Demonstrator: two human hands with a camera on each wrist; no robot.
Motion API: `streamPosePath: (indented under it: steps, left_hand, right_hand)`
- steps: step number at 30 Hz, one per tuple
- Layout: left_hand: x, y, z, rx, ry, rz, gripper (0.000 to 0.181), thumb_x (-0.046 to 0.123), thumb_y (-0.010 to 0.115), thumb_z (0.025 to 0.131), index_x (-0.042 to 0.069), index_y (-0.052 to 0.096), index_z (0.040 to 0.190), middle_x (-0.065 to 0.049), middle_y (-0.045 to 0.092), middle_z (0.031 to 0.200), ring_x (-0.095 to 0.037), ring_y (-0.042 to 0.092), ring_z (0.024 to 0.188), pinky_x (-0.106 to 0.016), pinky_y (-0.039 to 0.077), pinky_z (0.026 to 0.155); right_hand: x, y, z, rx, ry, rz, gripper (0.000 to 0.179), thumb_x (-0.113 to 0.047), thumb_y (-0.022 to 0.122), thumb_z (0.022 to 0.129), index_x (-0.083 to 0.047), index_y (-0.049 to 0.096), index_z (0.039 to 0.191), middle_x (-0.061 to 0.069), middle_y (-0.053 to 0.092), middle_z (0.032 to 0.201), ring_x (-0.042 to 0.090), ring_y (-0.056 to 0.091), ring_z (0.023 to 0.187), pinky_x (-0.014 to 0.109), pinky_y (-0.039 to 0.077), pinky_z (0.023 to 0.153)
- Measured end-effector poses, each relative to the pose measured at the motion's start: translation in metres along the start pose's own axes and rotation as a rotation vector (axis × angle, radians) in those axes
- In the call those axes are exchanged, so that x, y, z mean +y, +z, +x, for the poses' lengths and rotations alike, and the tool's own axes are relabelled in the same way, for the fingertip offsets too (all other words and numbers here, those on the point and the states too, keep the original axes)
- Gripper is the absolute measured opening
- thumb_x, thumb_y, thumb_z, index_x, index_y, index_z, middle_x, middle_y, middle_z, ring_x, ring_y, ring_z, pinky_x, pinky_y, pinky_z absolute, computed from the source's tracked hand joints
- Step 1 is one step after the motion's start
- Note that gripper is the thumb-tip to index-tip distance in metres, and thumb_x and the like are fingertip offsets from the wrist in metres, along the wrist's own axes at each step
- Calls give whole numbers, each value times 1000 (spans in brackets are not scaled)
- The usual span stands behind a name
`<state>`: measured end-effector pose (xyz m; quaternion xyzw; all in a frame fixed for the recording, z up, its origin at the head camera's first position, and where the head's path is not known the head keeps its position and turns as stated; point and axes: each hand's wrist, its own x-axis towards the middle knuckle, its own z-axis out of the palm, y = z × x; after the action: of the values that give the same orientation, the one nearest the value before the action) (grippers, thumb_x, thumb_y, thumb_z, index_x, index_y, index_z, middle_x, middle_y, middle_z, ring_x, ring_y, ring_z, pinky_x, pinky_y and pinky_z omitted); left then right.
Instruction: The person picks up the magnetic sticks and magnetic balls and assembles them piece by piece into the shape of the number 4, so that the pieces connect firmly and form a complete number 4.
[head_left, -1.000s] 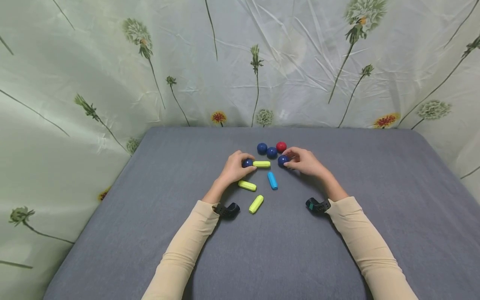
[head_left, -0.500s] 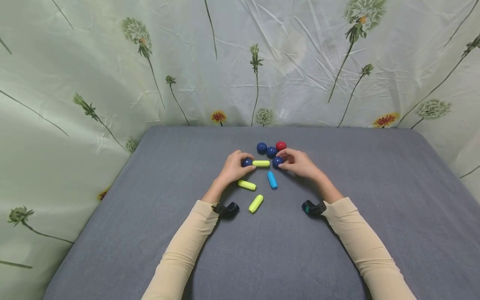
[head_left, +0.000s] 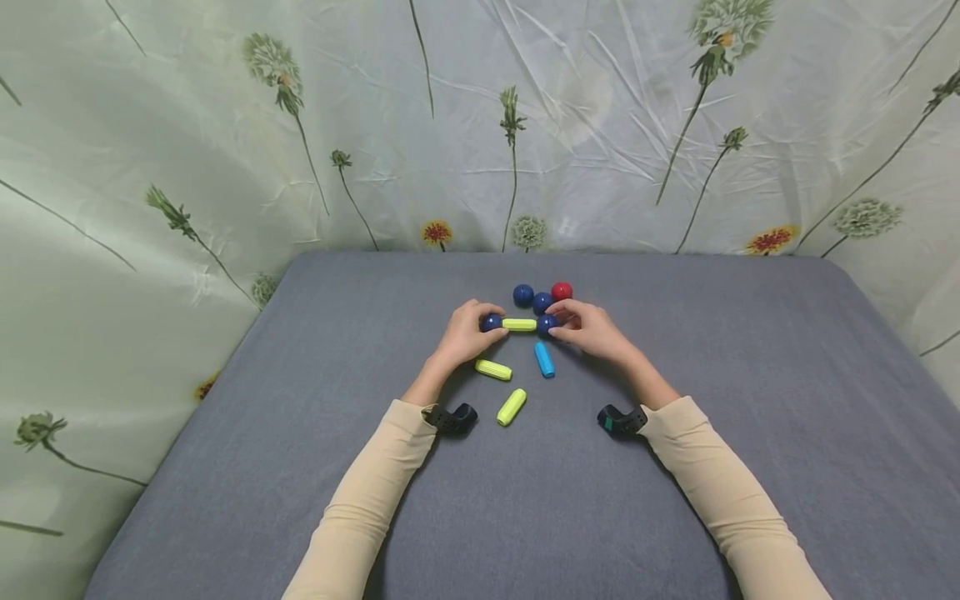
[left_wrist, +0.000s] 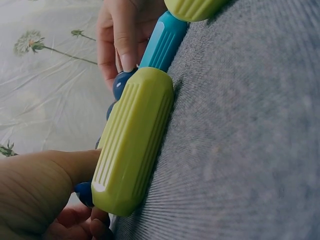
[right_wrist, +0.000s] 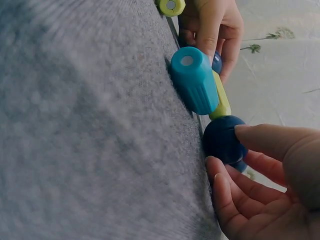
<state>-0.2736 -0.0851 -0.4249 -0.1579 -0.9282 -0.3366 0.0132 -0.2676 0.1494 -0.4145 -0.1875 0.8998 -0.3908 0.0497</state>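
A yellow-green ribbed rod (head_left: 519,325) lies crosswise between two dark blue balls. My left hand (head_left: 462,333) grips the left ball (head_left: 491,322) between thumb and fingers, right at the rod's end. At the other end, my right hand (head_left: 596,332) pinches the right ball (head_left: 547,324), which meets the rod in the head view. The right wrist view shows thumb and fingers around this ball (right_wrist: 223,139). Just nearer than the rod lies a light blue rod (head_left: 544,360), with a pale disc in its end. Another yellow-green rod (left_wrist: 135,145) partly hides the left ball in the left wrist view.
Two loose dark blue balls (head_left: 523,295) and a red ball (head_left: 562,291) sit close behind the hands. Two more yellow-green rods lie nearer, one below the left hand (head_left: 493,370) and one further forward (head_left: 512,407). Grey cloth (head_left: 525,517) covers the table; a floral curtain (head_left: 450,167) hangs behind.
My right hand has moved left with its blue ball, bringing it up to the right end of the yellow-green rod. My left hand has stayed almost in place.
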Motion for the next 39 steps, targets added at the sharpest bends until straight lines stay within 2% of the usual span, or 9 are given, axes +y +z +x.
streamPosePath:
  steps: [5,8,12,16,20,26,34,39]
  left_hand:
    - [0,-1,-1,3,-18,-13,32,21,70,84,9,66,113,-14,60,105,-24,55,92,-36,46,81]
    - [0,-1,-1,4,-18,-14,32,21,70,84,8,66,113,-15,60,106,-26,55,95,-38,46,83]
    - [0,-2,-1,0,-21,-14,33,21,70,84,8,66,114,-16,59,107,-26,55,95,-38,45,83]
    - [-1,-2,-1,-4,-34,-20,33,21,70,84,8,67,114,-16,57,108,-27,53,97,-39,44,84]
    - [-2,-2,-1,-8,-48,-25,33,22,70,84,8,67,114,-16,54,107,-27,52,97,-39,44,84]
    - [-3,-2,-1,-11,-55,-34,33,22,70,84,9,66,114,-15,52,105,-25,49,91,-36,42,81]
    - [-3,-2,-1,16,-56,-47,35,21,72,82,8,65,114,-16,49,103,-25,49,91,-38,43,83]
    - [-2,-4,-1,28,-64,-42,38,21,73,81,8,62,115,-16,49,102,-26,50,91,-39,43,82]
  right_hand:
    - [-3,-1,-1,-16,53,47,31,-17,59,91,1,58,116,20,65,103,18,62,77,23,47,62]
    - [-6,-6,-3,-52,122,38,26,-21,56,92,2,60,105,16,66,90,13,60,70,22,47,61]
    - [-9,-16,-6,-152,213,-21,30,-30,56,93,-1,62,86,5,63,69,9,56,61,23,45,59]
    - [-14,-18,-8,-250,208,-81,31,-32,59,90,-4,61,78,-2,58,62,7,52,57,23,41,57]
    - [-19,-14,-10,-301,167,-123,29,-34,64,87,-6,61,77,-3,54,60,7,48,56,24,38,56]
    - [-27,-7,-13,-293,155,-160,30,-36,67,84,-8,62,74,-5,53,58,7,47,54,23,38,55]
    - [-34,0,-15,-232,125,-219,31,-37,70,81,-10,60,69,-5,51,59,8,44,54,22,35,53]
    - [-35,0,-15,-225,119,-237,29,-34,71,80,-9,60,71,-4,52,60,7,44,54,21,35,53]
